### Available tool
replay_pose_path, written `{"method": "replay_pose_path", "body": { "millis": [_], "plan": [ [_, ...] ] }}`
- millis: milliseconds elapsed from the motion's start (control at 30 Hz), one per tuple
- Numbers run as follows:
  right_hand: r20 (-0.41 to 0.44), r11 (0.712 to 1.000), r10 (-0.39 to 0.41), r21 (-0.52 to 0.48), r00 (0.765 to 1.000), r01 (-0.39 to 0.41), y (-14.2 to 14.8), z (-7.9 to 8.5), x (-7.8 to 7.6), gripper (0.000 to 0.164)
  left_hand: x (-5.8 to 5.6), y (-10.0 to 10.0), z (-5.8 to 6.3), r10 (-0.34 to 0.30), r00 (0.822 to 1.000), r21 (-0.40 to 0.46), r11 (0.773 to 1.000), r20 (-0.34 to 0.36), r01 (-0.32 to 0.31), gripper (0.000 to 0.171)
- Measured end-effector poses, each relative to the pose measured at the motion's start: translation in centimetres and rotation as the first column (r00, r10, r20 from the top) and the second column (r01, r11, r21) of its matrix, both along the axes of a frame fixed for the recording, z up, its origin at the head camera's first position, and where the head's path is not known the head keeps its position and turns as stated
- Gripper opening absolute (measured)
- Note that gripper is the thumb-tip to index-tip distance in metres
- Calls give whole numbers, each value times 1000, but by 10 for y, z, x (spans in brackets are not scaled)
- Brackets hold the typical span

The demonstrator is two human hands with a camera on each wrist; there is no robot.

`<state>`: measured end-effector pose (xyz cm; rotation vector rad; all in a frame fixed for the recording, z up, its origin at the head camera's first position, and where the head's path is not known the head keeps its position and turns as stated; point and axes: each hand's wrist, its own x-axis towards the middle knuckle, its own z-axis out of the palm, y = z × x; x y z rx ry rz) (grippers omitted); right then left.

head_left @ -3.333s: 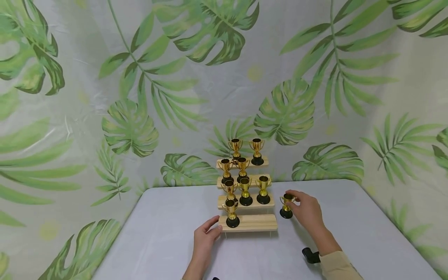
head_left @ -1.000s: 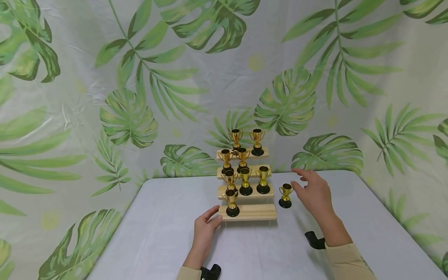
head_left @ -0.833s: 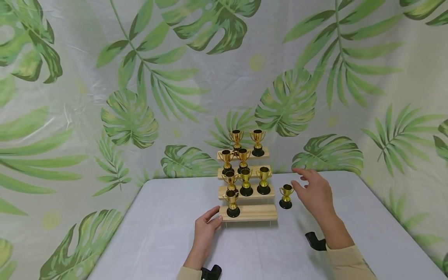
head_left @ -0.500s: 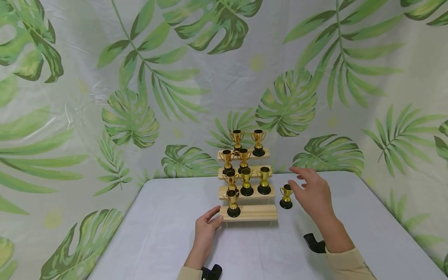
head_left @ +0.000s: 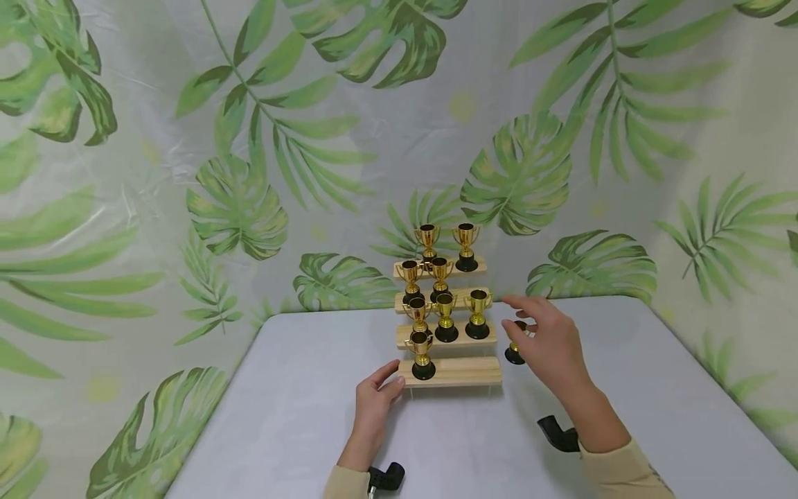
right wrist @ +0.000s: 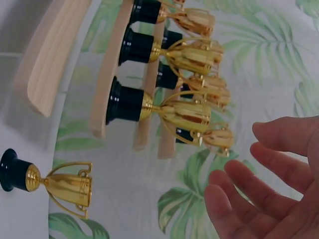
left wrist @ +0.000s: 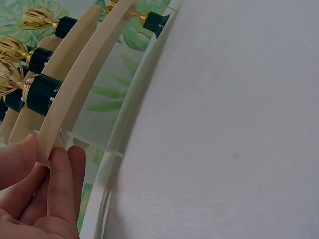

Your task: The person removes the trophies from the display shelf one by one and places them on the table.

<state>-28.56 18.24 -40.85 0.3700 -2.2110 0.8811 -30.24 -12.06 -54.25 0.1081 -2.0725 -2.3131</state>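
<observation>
My left hand pinches the left end of the lowest board of a wooden tiered display stand; the left wrist view shows the thumb above the board and fingers below. One gold trophy cup stands at that board's left end. My right hand hovers with fingers spread and nothing in it, near the trophy cup at the right end of the second board from the front. Beside the stand, a trophy cup stands upright on the table, partly hidden behind my right hand in the head view.
More gold trophy cups with black bases stand on the upper boards. The stand has clear legs. A white cloth covers the table. Behind it hangs a leaf-patterned curtain. Both wrists wear black camera mounts.
My right hand has let go of the trophy cup on the table, drawn back, then moved left toward the stand. My left hand has stayed at the board's end. The head view has tilted slightly.
</observation>
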Motion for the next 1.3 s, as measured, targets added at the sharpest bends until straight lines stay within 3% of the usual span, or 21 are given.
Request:
{"method": "replay_pose_path", "body": {
  "millis": [467, 700, 833, 1300],
  "plan": [
    [78, 996, 81, 40, 994, -85, -29, 2, -2, 40, -6, 2, 3, 1, 1000, -9, 1000, -18, -1, 42],
    [178, 977, 211, -51, 961, -205, -55, -3, 1, 43, -4, 3, 0, 9, 1000, 5, 1000, 12, -9, 42],
    [178, 969, 244, -72, 953, -234, -68, -7, -1, 41, -3, 3, -1, 11, 1000, 11, 1000, 15, -12, 42],
    [256, 968, 251, -85, 934, -237, -89, -23, -11, 39, 0, 3, 0, -3, 1000, 21, 1000, 3, 3, 44]
  ]
}}
